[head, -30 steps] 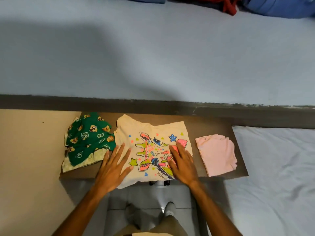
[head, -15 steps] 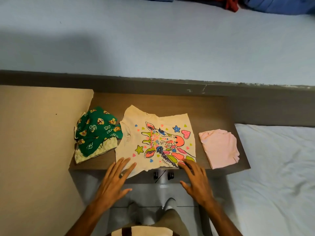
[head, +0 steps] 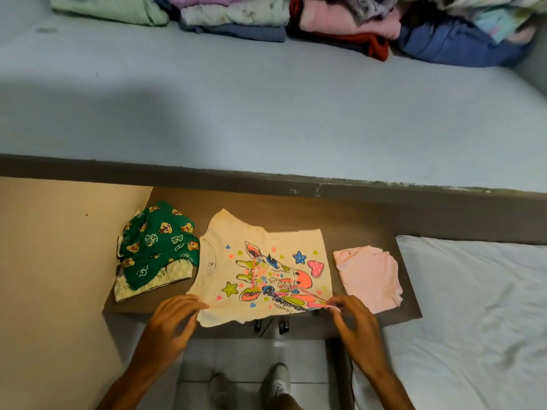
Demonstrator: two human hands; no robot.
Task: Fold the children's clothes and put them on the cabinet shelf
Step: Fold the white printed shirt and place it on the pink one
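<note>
Head view: the cream giraffe T-shirt point(head: 260, 267) lies spread flat, print up, at the middle of the brown tabletop point(head: 355, 220), its near hem hanging a little over the near edge.
Shirt's long axis: left to right along the tabletop; the neck opening points to the left edge, the bottom hem to the right edge.
Left grip: the left hand point(head: 171, 324) has its fingertips closed on the shirt's near left corner.
Right grip: the right hand point(head: 353, 321) pinches the near right corner between thumb and fingers.
Step in hand: judged the start of a fold, both near corners taken up, nothing turned over yet.
Next move calls for: lifting both corners evenly and carrying the near edge across to the far edge, keeping the cloth taut.
Neighbours: green patterned garment point(head: 157, 247) folded just beside the neck; pink folded garment point(head: 370, 276) near the hem, towards the right edge.
Beyond: a pile of clothes point(head: 325, 19) on the pale blue bed point(head: 266, 113), well apart from the tabletop.
</note>
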